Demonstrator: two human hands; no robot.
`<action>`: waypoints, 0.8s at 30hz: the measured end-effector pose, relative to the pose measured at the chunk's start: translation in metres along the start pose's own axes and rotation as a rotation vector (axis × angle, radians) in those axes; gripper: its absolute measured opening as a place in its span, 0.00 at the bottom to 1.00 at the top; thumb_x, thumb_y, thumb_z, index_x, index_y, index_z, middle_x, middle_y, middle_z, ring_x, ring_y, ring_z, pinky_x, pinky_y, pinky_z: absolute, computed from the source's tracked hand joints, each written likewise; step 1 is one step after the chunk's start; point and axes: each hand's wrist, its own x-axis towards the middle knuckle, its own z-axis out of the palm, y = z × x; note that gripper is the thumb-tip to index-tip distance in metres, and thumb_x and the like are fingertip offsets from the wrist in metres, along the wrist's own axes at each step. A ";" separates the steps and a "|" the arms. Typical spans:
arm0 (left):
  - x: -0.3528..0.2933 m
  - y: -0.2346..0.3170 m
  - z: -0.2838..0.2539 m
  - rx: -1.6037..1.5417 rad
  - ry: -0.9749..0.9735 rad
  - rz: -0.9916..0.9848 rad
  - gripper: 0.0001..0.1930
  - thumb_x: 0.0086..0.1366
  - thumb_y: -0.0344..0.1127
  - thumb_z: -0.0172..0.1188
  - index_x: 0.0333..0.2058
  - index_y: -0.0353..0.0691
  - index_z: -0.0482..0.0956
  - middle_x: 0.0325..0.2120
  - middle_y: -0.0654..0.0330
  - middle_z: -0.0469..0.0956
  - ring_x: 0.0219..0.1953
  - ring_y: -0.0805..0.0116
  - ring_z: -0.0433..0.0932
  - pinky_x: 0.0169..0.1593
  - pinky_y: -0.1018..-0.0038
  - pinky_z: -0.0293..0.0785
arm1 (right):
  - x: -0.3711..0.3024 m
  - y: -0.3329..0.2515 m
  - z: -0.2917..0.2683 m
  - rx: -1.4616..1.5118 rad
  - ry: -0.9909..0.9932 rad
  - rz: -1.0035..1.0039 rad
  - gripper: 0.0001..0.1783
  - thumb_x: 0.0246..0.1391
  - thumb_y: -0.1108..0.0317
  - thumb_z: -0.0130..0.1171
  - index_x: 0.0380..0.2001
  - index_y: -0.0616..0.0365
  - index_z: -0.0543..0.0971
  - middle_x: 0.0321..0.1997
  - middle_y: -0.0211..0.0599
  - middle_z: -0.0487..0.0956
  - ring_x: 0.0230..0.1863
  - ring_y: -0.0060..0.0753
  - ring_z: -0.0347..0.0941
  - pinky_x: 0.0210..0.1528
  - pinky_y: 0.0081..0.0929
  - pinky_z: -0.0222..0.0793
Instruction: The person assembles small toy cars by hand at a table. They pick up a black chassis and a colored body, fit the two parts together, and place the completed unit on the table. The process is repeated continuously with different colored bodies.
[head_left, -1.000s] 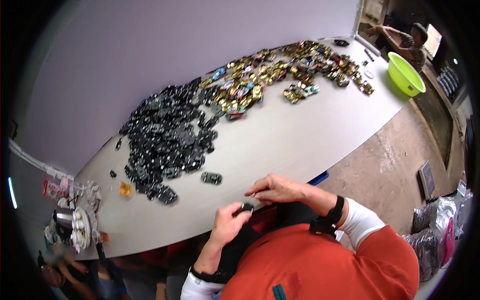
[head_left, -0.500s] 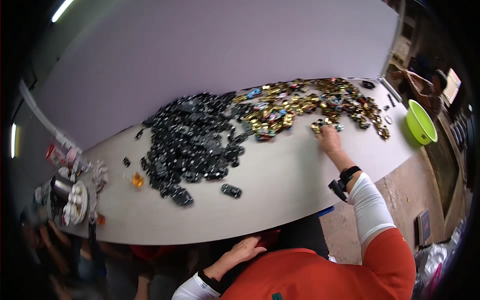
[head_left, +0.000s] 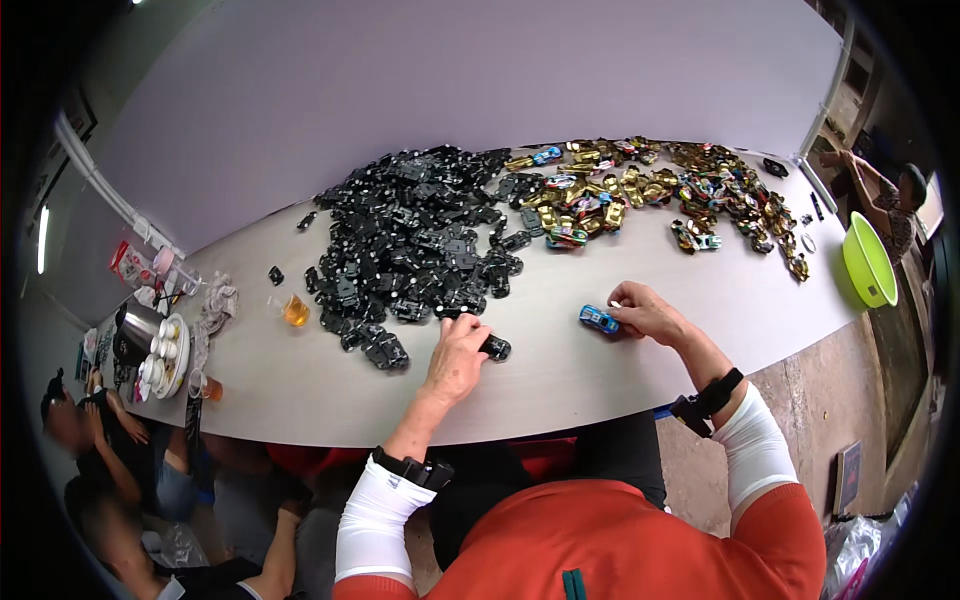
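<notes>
A blue toy car [head_left: 599, 320] is held just over the table by my right hand [head_left: 650, 313], its thumb and fingers pinched at the car's right end. At the near edge of the black heap, my left hand [head_left: 457, 358] is palm down with bent fingers; what lies under the fingertips is hidden. One black toy-car base [head_left: 496, 348] sits against that hand's right side, partly covered by it. The big heap of black car bases [head_left: 410, 240] spreads beyond my left hand. Farther right lies a loose pile of gold and coloured car bodies [head_left: 640, 187].
A bright green basin [head_left: 870, 262] stands at the table's right end. On the left are a glass of amber drink [head_left: 294, 311], a crumpled cloth [head_left: 219, 302] and a tray of white cups [head_left: 176, 355]. Other people sit at lower left; another person [head_left: 897, 198] is at far right.
My right hand has come back from the gold pile toward me with a blue car. My left hand has risen from my lap to the black heap. The view has shifted.
</notes>
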 end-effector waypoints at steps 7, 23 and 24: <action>-0.009 0.018 0.002 -0.321 0.099 -0.101 0.16 0.43 0.22 0.64 0.34 0.32 0.74 0.30 0.56 0.70 0.26 0.63 0.71 0.30 0.73 0.70 | 0.006 0.016 0.003 -0.376 0.246 -0.207 0.09 0.44 0.70 0.55 0.30 0.60 0.78 0.28 0.40 0.73 0.27 0.34 0.69 0.33 0.26 0.68; -0.030 0.056 0.022 -0.954 0.153 -0.217 0.16 0.48 0.20 0.62 0.38 0.33 0.73 0.31 0.62 0.73 0.29 0.75 0.74 0.31 0.81 0.73 | -0.051 -0.040 0.097 -0.349 0.035 -0.629 0.20 0.37 0.66 0.68 0.38 0.58 0.78 0.27 0.39 0.72 0.27 0.35 0.70 0.28 0.30 0.66; -0.032 0.057 0.022 -1.136 0.162 -0.264 0.16 0.49 0.20 0.61 0.39 0.33 0.73 0.32 0.61 0.73 0.31 0.74 0.74 0.33 0.80 0.74 | -0.052 -0.037 0.101 -0.288 0.068 -0.638 0.20 0.38 0.67 0.67 0.38 0.59 0.78 0.26 0.38 0.73 0.26 0.35 0.70 0.27 0.30 0.66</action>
